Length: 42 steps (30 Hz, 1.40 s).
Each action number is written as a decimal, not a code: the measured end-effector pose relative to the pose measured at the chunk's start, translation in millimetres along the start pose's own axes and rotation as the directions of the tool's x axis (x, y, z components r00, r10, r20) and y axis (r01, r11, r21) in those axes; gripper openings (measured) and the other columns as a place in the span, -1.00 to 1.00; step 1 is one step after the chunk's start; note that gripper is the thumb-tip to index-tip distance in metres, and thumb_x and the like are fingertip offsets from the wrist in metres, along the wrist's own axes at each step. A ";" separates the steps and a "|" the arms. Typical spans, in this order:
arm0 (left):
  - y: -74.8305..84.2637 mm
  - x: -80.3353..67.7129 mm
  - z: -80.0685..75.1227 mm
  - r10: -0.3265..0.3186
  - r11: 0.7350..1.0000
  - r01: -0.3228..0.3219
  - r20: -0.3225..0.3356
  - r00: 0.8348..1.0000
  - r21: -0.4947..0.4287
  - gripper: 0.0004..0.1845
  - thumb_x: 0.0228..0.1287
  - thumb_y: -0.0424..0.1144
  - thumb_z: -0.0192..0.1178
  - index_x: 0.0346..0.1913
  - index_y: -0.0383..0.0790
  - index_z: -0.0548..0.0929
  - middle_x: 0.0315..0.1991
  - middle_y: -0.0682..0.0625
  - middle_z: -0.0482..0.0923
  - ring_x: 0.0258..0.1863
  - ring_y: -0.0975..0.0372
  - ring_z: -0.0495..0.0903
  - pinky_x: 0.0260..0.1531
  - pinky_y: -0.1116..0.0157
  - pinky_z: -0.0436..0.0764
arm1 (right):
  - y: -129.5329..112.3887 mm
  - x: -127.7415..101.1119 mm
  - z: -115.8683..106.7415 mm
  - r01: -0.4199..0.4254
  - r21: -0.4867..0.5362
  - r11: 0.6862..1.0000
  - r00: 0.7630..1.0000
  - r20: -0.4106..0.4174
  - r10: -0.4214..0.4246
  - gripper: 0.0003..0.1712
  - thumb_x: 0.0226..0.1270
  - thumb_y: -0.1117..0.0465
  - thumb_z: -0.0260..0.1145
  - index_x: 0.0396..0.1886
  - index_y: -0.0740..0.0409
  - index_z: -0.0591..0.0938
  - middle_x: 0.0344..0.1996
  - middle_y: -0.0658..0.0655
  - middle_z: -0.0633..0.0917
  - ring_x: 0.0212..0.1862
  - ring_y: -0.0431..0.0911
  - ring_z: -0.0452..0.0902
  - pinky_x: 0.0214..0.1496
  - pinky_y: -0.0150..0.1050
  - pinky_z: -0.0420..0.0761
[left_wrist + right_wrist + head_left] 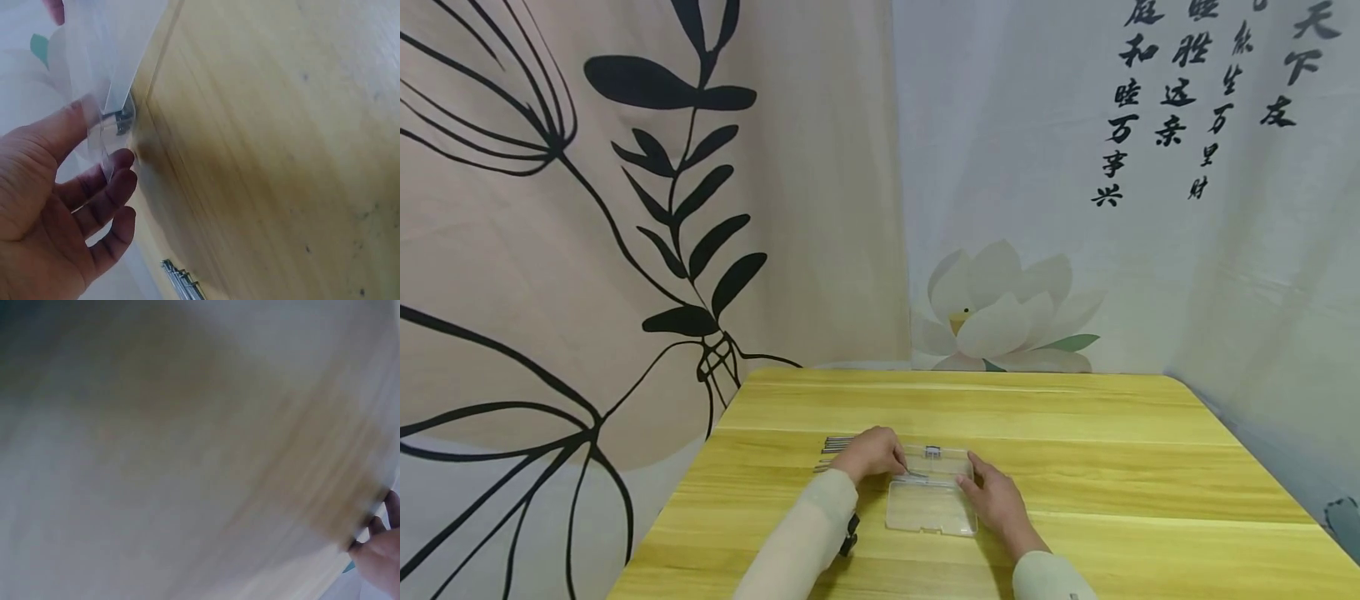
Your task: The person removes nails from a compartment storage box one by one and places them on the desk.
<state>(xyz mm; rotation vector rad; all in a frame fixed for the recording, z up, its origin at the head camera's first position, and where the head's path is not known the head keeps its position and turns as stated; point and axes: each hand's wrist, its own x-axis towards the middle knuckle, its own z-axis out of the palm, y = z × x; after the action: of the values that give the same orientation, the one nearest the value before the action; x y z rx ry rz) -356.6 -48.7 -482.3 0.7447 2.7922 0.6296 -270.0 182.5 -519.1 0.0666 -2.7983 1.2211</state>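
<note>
Wood-grain table supporting open clear case at near middle: probably light, stiff, slippery, side rims offering best hold. Right hand gripping right edge; left hand resting at left side, can't tell if pinching. Thin rods lying farther left.

Metal rods cropped, left-wrist view

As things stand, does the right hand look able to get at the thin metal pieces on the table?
Probably not directly: the left hand lies between the right hand and the thin metal pieces, as does the clear box.
</note>
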 end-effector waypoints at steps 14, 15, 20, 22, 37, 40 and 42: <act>-7.7 -4.1 4.6 0.018 0.995 -0.021 -0.028 0.999 -0.103 -0.94 0.23 -0.21 0.42 -0.37 -0.04 0.84 -0.31 0.17 0.71 -0.36 0.35 0.59 -0.30 0.31 0.60 | 4.3 2.2 3.9 0.006 0.016 1.000 1.000 -0.008 -0.006 -0.36 0.51 0.08 0.20 0.44 0.31 0.35 0.29 0.41 0.46 0.36 0.37 0.26 0.33 0.26 0.24; -9.5 -3.9 5.0 0.021 0.993 -0.024 -0.028 0.999 -0.116 -0.95 0.23 -0.20 0.42 -0.37 -0.04 0.84 -0.30 0.16 0.71 -0.35 0.35 0.60 -0.30 0.30 0.60 | 4.5 2.3 3.8 0.007 0.015 1.000 1.000 -0.008 -0.007 -0.37 0.51 0.08 0.20 0.44 0.31 0.35 0.28 0.41 0.46 0.35 0.37 0.26 0.33 0.26 0.24; -13.6 -4.3 4.7 0.029 0.991 -0.031 -0.018 0.999 -0.131 -0.93 0.25 -0.16 0.40 -0.33 -0.02 0.85 -0.26 0.17 0.72 -0.31 0.36 0.61 -0.26 0.31 0.59 | 4.1 2.5 2.2 0.010 0.011 1.000 1.000 -0.004 -0.010 -0.37 0.52 0.08 0.20 0.43 0.31 0.36 0.28 0.42 0.46 0.35 0.38 0.27 0.32 0.27 0.25; -12.5 -4.7 3.1 0.037 0.994 -0.038 -0.008 0.999 -0.102 -0.92 0.27 -0.15 0.38 -0.30 -0.02 0.85 -0.27 0.17 0.72 -0.31 0.36 0.61 -0.26 0.31 0.59 | 3.5 2.8 1.4 0.008 0.009 1.000 1.000 -0.003 -0.008 -0.37 0.52 0.07 0.19 0.44 0.30 0.35 0.29 0.42 0.45 0.35 0.38 0.26 0.32 0.27 0.24; 9.9 -2.8 -1.5 -0.020 0.997 0.019 0.008 1.000 0.069 -0.97 0.19 -0.24 0.44 -0.37 -0.06 0.85 -0.44 0.20 0.71 -0.46 0.38 0.60 -0.32 0.34 0.61 | 2.6 3.1 -0.6 0.036 -0.010 0.999 0.999 -0.006 -0.036 -0.38 0.51 0.10 0.20 0.42 0.34 0.36 0.28 0.45 0.45 0.33 0.41 0.28 0.32 0.29 0.24; 14.9 -2.4 -1.6 -0.042 0.994 0.043 -0.006 0.999 0.104 -0.95 0.17 -0.24 0.45 -0.42 -0.03 0.84 -0.47 0.23 0.69 -0.44 0.36 0.59 -0.25 0.27 0.63 | 2.2 2.8 -1.0 0.030 -0.008 1.000 0.999 -0.009 -0.030 -0.38 0.51 0.11 0.20 0.42 0.33 0.36 0.28 0.45 0.45 0.33 0.40 0.28 0.32 0.29 0.23; 16.5 -2.4 -1.7 -0.060 0.993 0.060 -0.007 0.998 0.097 -0.92 0.17 -0.24 0.45 -0.45 -0.01 0.83 -0.49 0.24 0.67 -0.43 0.33 0.59 -0.23 0.23 0.63 | 2.1 2.3 -1.2 0.027 -0.006 1.000 1.000 -0.008 -0.027 -0.39 0.51 0.12 0.19 0.42 0.34 0.36 0.27 0.45 0.45 0.33 0.41 0.27 0.32 0.29 0.23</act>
<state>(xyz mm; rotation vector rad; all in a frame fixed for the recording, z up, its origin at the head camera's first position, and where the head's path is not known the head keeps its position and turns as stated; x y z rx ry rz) -347.9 -37.6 -473.3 0.6746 2.8543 0.4885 -272.4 184.8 -519.6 0.0983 -2.7849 1.2044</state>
